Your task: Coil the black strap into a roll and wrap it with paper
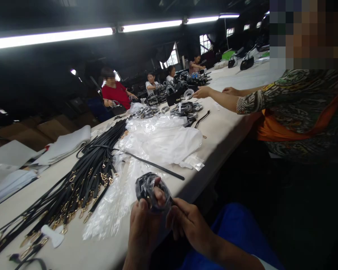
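Note:
My left hand (143, 228) and my right hand (186, 221) together hold a coiled black strap wrapped in clear plastic (150, 189) just over the table's near edge. My left thumb presses on the coil and my right fingers grip its right side. Left of my hands lies a long heap of black straps with gold clasps (81, 180). A stack of clear plastic bags (112, 202) lies beside them. One loose black strap (154, 165) crosses the bags.
A long pale table (228, 127) runs away from me. A co-worker in a patterned top at the right reaches a hand (202, 92) toward bagged coils (183, 108). White plastic sheets (169, 138) lie mid-table. Other people sit at the far end.

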`<state>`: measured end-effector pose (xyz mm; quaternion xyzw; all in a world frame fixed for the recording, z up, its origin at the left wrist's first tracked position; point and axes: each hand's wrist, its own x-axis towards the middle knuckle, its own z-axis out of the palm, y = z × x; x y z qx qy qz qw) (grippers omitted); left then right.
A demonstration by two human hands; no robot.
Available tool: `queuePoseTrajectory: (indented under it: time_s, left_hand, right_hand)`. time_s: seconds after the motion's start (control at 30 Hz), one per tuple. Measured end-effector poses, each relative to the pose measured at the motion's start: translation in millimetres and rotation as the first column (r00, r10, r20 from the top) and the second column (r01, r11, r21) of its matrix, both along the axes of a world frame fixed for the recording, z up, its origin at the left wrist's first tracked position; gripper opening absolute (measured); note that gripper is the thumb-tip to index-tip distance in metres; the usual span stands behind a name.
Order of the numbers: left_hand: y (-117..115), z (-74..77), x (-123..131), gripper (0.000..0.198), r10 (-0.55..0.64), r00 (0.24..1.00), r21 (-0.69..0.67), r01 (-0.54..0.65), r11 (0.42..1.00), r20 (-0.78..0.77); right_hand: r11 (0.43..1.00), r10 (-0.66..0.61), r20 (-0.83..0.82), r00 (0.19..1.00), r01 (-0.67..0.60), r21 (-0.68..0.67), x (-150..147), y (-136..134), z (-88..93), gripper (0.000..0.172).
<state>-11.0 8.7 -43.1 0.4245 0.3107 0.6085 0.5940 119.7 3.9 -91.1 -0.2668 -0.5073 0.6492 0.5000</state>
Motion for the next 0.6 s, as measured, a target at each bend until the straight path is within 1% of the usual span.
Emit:
queuePoseTrajectory:
  time_s: [0.03,0.1,0.17,0.23,0.33,0.43,0.47,0.53,0.6]
  left_hand:
    - [3.7,-2.9,0.0,0.038,0.029,0.999,0.019,-0.029,0.999,-0.022]
    - [9.2,-8.6,1.1,0.036,0.096,0.988,0.046,-0.091,0.995,-0.117]
    - [11.0,-13.6,3.1,0.041,0.129,0.961,0.055,-0.119,0.991,-0.245]
    - [9.2,-17.5,3.8,0.048,0.137,0.920,0.083,-0.115,0.990,-0.368]
    - [4.0,-21.2,-1.0,0.050,0.095,0.847,0.148,-0.020,0.989,-0.524]
    - [1.5,-24.5,-9.9,0.048,0.077,0.790,0.222,0.076,0.972,-0.608]
    - [1.8,-26.3,-12.5,0.048,0.089,0.775,0.252,0.093,0.963,-0.626]
    - [4.1,-31.1,-16.3,0.051,0.154,0.728,0.333,0.107,0.937,-0.668]
    - [7.9,-37.1,-18.7,0.052,0.260,0.640,0.433,0.127,0.892,-0.723]
  right_hand:
    - [0.999,0.012,-0.013,1.000,-0.013,-0.036,-1.4,0.4,-1.1,0.051]
    - [0.992,0.032,-0.063,0.998,-0.040,-0.118,-3.6,2.0,-3.6,0.057]
    - [0.979,0.062,-0.118,0.991,-0.083,-0.185,-4.3,3.9,-5.6,0.058]
    - [0.961,0.095,-0.197,0.976,-0.142,-0.239,-3.5,5.0,-6.1,0.055]
    - [0.929,0.116,-0.353,0.929,-0.227,-0.292,-0.9,4.9,-3.4,0.048]
    - [0.888,0.121,-0.470,0.874,-0.307,-0.342,1.5,5.5,2.5,0.037]
    - [0.872,0.127,-0.497,0.858,-0.335,-0.357,2.2,6.4,4.5,0.032]
    - [0.843,0.131,-0.536,0.834,-0.378,-0.382,3.6,9.4,7.2,0.023]
    - [0.817,0.132,-0.558,0.819,-0.409,-0.406,5.1,13.8,7.3,0.018]
